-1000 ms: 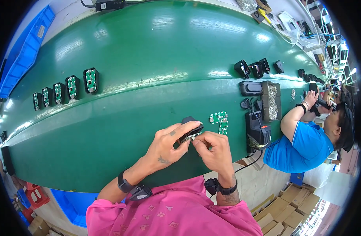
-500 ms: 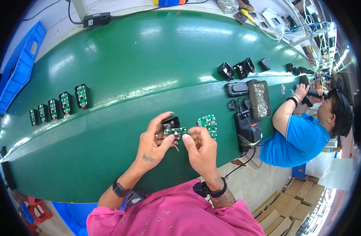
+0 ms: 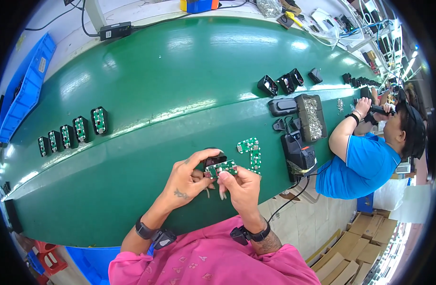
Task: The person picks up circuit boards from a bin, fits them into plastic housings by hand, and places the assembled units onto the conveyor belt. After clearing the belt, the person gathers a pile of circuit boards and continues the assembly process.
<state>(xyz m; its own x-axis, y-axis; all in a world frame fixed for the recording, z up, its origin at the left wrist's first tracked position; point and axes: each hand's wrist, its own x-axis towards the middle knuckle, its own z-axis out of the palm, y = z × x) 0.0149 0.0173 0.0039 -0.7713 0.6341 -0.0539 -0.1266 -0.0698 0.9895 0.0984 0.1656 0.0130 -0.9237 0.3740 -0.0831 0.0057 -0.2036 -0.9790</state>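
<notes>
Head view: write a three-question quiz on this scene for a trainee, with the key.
1. How many black cases with green boards showing form the row at the left?

2. True or false: the worker's right hand is touching nothing.

3. Where do the loose green boards lie?
A. Inside the blue bin
B. Left of both hands
C. Just beyond the right hand

Key:
1. Five.
2. False; it touches a green circuit board.
3. C.
</notes>
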